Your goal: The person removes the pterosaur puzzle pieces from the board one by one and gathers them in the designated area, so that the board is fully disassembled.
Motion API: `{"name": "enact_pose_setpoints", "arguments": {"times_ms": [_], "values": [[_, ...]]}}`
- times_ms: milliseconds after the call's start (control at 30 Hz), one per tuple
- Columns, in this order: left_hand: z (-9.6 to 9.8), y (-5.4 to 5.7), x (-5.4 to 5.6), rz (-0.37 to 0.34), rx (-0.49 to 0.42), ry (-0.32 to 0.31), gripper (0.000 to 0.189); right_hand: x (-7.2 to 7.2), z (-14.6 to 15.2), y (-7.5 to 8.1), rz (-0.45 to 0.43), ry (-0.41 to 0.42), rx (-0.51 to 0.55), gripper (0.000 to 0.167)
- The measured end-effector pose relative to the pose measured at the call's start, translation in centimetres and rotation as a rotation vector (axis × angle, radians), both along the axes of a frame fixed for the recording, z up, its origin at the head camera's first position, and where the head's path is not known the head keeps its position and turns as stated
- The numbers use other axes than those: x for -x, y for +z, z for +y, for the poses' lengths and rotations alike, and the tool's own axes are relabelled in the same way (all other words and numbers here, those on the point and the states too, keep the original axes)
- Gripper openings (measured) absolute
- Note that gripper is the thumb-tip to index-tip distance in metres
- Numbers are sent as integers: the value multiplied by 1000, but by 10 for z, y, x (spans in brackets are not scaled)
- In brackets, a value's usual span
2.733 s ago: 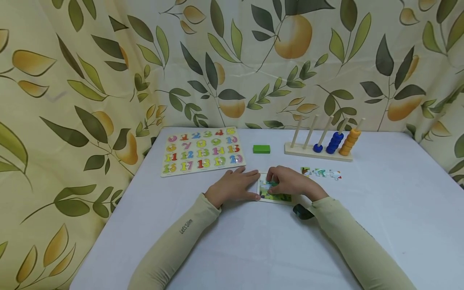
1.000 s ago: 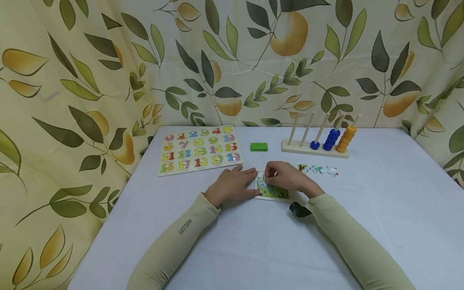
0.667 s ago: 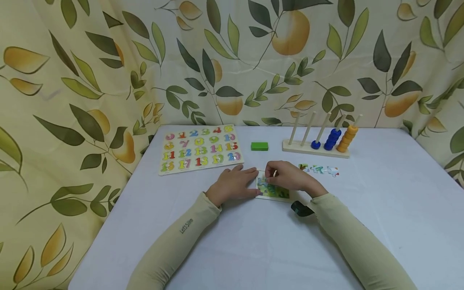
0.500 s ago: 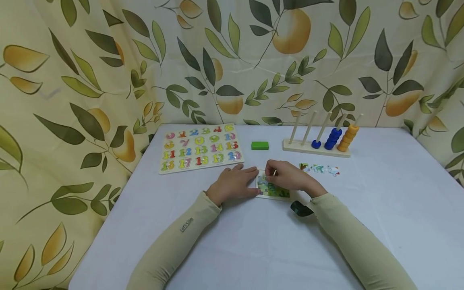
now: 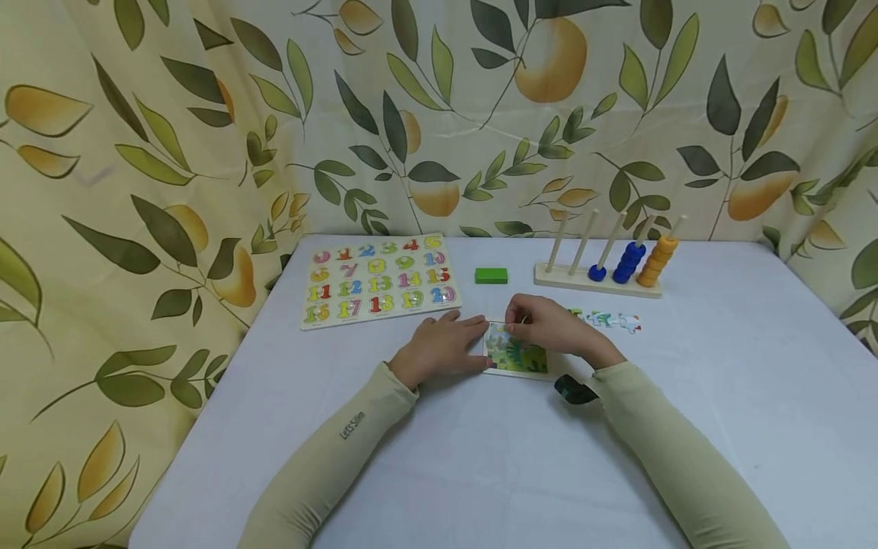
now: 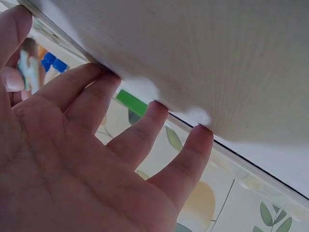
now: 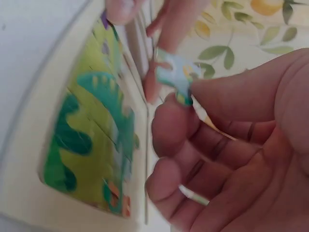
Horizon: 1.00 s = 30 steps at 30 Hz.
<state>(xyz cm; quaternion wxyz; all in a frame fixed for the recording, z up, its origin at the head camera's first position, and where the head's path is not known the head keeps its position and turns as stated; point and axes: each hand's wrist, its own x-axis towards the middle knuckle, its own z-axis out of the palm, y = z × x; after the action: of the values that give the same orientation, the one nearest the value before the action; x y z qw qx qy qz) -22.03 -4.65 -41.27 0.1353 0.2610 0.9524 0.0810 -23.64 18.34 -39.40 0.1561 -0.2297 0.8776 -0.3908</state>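
A small jigsaw puzzle (image 5: 511, 357) with a green dinosaur picture lies in a white-edged tray on the table. My left hand (image 5: 439, 351) rests at the tray's left side, fingers spread and fairly straight; in the left wrist view its fingertips (image 6: 158, 110) touch the white surface. My right hand (image 5: 552, 324) is over the tray's upper right part. Between its thumb and index finger it pinches a light blue and teal puzzle piece (image 7: 169, 72), which in the right wrist view is apart from the pieces in the tray. Several loose puzzle pieces (image 5: 604, 319) lie right of this hand, partly hidden by it.
A number puzzle board (image 5: 380, 282) lies at the back left. Right of it is a green block (image 5: 491, 276). A wooden peg stand (image 5: 597, 286) with blue beads (image 5: 626, 267) and orange beads (image 5: 656, 263) stands at the back right, near the patterned curtain (image 5: 439, 122).
My right hand has moved up and slightly right from the middle of the puzzle, uncovering more of the picture and holding the piece. My left hand stays at the tray's left side.
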Motion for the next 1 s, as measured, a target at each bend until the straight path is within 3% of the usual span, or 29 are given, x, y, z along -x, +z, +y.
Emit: {"name": "enact_pose_setpoints", "arguments": {"times_ms": [133, 433, 1000], "values": [[0, 2, -1, -6, 2, 1, 77, 2, 11, 8, -32, -37, 54, 6], [0, 0, -2, -12, 8, -10, 76, -3, 33, 22, -17, -129, 95, 9], [-1, 1, -3, -7, 29, -23, 76, -14, 102, 19, -17, -273, 29, 20]]}}
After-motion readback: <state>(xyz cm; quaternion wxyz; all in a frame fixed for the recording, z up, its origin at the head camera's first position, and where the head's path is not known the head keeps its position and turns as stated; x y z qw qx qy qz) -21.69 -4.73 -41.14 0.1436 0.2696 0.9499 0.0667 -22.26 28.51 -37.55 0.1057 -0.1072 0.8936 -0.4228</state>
